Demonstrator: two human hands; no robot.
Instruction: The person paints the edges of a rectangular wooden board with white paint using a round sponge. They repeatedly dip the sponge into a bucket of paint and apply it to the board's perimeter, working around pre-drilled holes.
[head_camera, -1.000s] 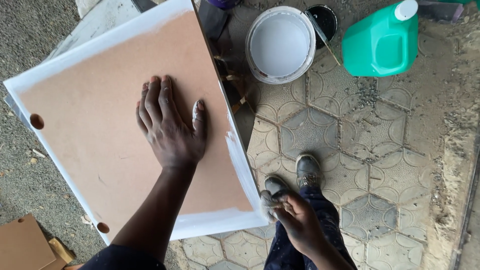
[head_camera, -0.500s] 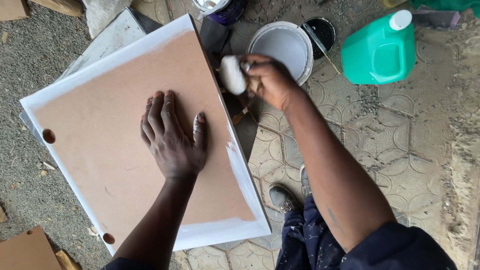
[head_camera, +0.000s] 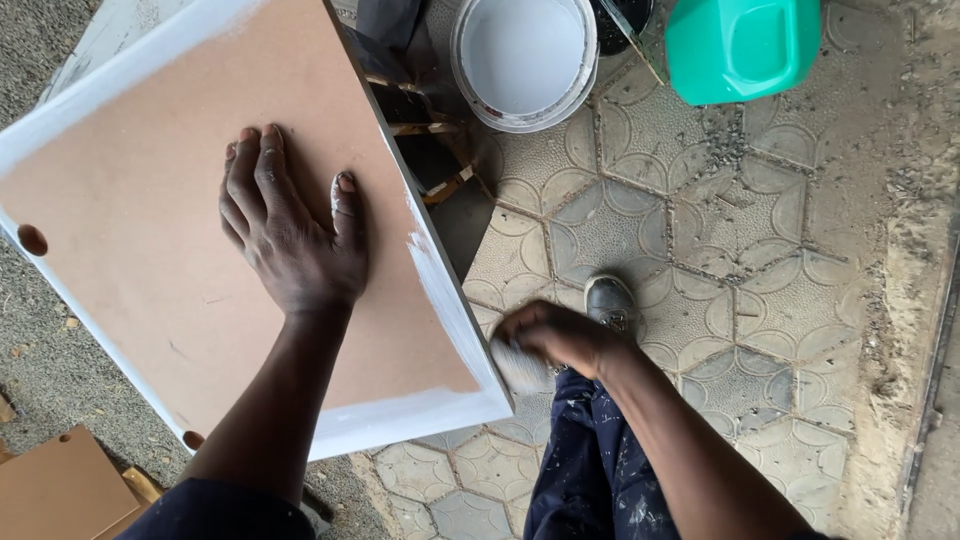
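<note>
change: right hand was up by the bucket half a second ago, now low at the board's lower right corner; reads as a loaded pad brought back to the edge. Left hand has not moved. View has shifted closer.
cardboard: lower left corner of frame, brown piece on the gravel.
board: left half of frame, tilted brown panel with white painted border, small holes at left edge and bottom edge. Fresh white smear along its right edge.
left hand: flat on the brown face, centre-left, fingers spread and pointing up-frame, holding nothing, pressing the board steady. White paint on thumb.
support: dark wooden frame showing under the board's right edge, upper middle.
pad: whitish, blurred, just at the board's lower right corner, touching or nearly touching the painted edge; cannot tell which.
right hand: centre of frame, clenched round the pad, blurred with motion, just right of the board's corner.
shoe: dark, on the patterned paving, just above the right hand.
bucket: top centre, white paint inside, well apart from both hands.
jug: green, top right, beside the bucket.
trousers: dark, paint-speckled, bottom centre.
</note>
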